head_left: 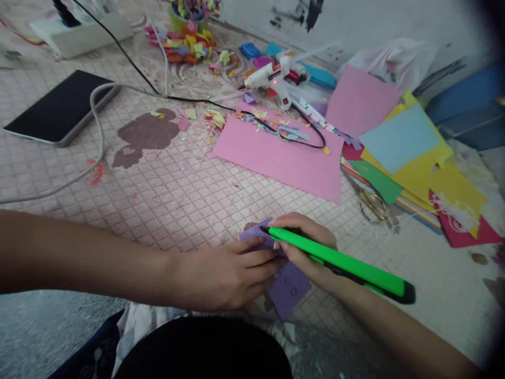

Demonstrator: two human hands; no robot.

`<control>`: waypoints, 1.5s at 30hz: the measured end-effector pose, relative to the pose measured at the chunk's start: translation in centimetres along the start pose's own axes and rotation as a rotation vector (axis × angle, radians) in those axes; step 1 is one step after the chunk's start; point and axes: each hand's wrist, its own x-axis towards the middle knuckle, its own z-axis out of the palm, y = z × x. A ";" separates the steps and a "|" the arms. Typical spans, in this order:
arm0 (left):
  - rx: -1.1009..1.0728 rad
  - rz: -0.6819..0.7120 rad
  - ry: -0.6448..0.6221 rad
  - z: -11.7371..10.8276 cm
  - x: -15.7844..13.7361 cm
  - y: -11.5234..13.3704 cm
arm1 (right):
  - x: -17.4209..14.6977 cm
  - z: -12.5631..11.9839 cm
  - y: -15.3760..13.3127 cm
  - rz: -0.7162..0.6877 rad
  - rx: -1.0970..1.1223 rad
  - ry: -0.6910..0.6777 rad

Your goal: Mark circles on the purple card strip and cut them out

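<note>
Keep your left hand point(232, 271) pressed flat on the purple paper point(290, 287); with your right hand point(305, 252) gripping the green cutter point(339, 260), pull slowly, blade clear of your fingertips point(272, 258).

Looks like home craft time on my floor mat point(169, 179): paper sheets point(398, 139), glue gun point(276, 79), scraps point(189, 45) everywhere.

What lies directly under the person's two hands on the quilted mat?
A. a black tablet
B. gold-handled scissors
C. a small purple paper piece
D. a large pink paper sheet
C: the left hand presses flat on the small purple paper piece, while the right hand holds the bright green plastic utility knife with its tip on that paper.
</note>
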 end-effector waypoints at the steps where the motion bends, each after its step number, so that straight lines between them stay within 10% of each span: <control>1: 0.002 0.000 0.004 0.0 0.0 0.0 | 0.0 0.0 0.0 -0.001 -0.004 0.002; 45: -0.022 -0.046 -0.030 0.0 -0.1 0.1 | -0.1 -0.1 0.0 -0.005 0.006 -0.004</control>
